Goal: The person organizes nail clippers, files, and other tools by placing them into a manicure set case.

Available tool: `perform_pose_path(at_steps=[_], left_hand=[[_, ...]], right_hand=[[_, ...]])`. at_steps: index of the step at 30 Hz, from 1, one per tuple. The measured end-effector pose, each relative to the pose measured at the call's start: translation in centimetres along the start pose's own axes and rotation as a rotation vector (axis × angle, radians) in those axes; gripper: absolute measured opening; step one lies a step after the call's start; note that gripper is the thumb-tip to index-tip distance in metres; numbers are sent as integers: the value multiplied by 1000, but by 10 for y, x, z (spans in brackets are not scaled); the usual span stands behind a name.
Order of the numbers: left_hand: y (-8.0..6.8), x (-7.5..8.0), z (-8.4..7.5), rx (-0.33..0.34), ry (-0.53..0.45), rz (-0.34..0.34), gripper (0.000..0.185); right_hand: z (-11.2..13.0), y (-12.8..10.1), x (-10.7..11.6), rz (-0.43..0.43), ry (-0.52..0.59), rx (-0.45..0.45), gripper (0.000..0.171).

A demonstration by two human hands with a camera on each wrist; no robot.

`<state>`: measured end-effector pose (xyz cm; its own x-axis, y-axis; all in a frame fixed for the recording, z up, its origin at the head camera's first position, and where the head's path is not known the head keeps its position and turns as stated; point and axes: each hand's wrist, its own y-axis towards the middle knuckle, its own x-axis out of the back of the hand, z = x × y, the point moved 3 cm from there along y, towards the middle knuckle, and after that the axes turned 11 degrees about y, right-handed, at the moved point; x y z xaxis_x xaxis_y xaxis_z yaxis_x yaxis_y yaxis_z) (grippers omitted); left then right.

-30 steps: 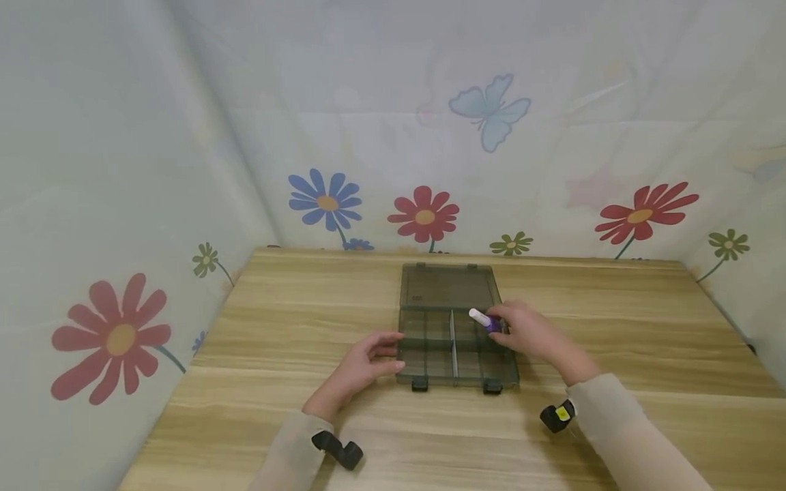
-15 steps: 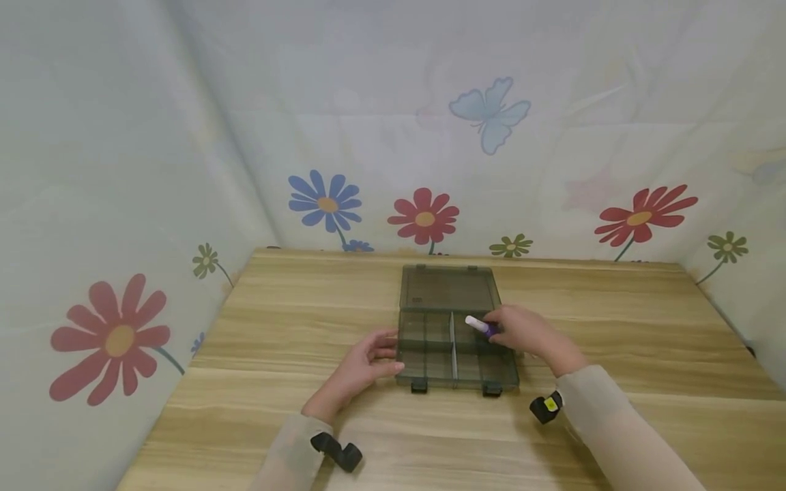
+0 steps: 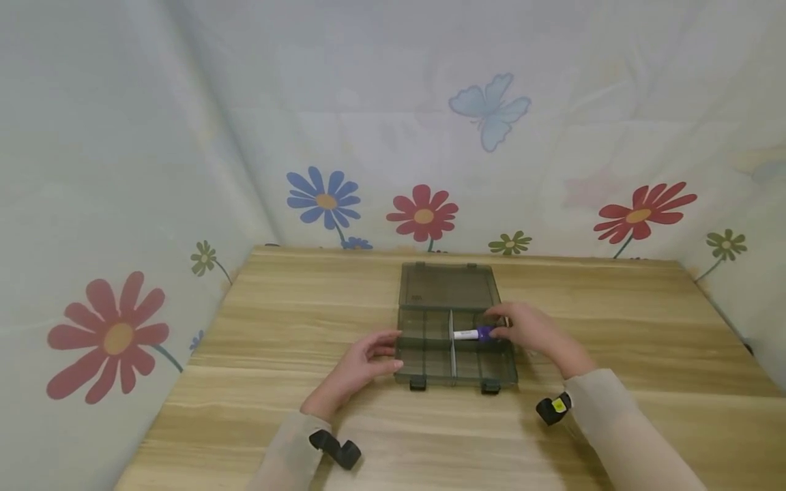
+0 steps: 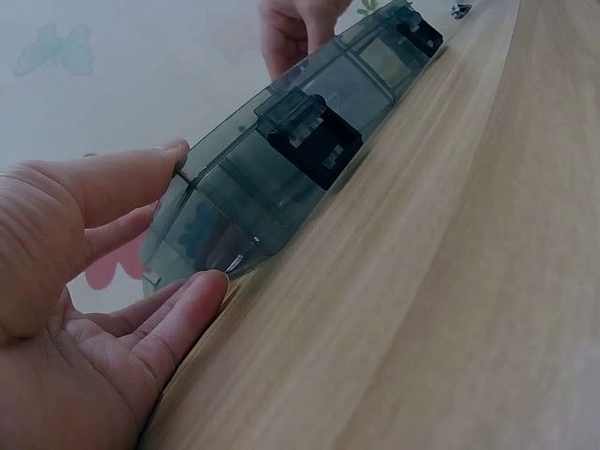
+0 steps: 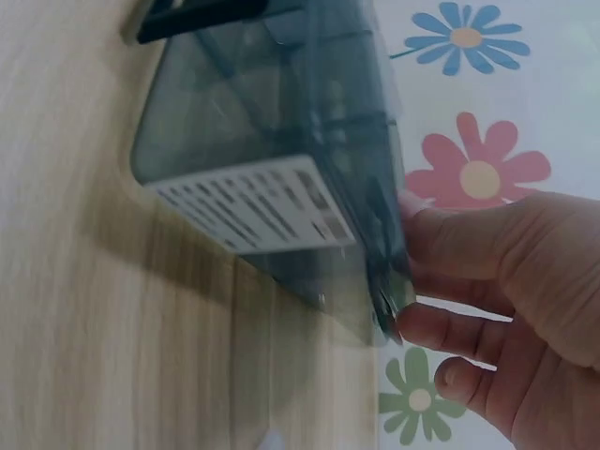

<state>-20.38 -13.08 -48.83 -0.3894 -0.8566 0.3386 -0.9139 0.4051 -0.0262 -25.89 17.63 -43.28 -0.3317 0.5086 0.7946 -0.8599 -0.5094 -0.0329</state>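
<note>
The head view alone shows the whole layout: a smoky, translucent grey plastic organizer box (image 3: 454,341) lies open at the middle of the wooden desk (image 3: 276,409), its flat lid (image 3: 447,286) folded back toward the flowered backdrop (image 3: 424,215). Thin dividers split the tray into compartments, and two dark latches sit on its near edge. The right hand (image 3: 528,331) pinches the purple end of a small white and purple marker (image 3: 471,334), which lies across the right half of the tray, white end toward the centre divider.

The left wrist view shows what the head view cannot: the left hand (image 4: 103,272) cups the tray's left end, fingertips and thumb touching the wall, fingers nearly straight and gripping nothing. It also shows one black latch (image 4: 309,139) close up, ribbed and squared.

The right wrist view shows a white printed label (image 5: 253,211) on the box's right side wall, with the right hand's fingers (image 5: 459,281) curled at the rim; the marker is hidden there.
</note>
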Motion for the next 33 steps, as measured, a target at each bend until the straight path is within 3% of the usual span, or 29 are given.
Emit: perform_pose_path(at_steps=[6, 11, 20, 24, 33], left_hand=[[-6, 3, -20, -3, 14, 7, 57], [-7, 4, -21, 15, -9, 18, 58], [-3, 2, -20, 18, -20, 33, 60], [-2, 3, -18, 23, -21, 26, 60], [7, 0, 10, 25, -5, -3, 61]], right_hand=[[-3, -6, 11, -49, 95, 23, 35], [-3, -11, 17, -87, 160, 34, 34], [-15, -25, 27, -172, 155, 30, 32], [-17, -31, 31, -182, 157, 19, 30], [-29, -51, 33, -164, 162, -28, 28]])
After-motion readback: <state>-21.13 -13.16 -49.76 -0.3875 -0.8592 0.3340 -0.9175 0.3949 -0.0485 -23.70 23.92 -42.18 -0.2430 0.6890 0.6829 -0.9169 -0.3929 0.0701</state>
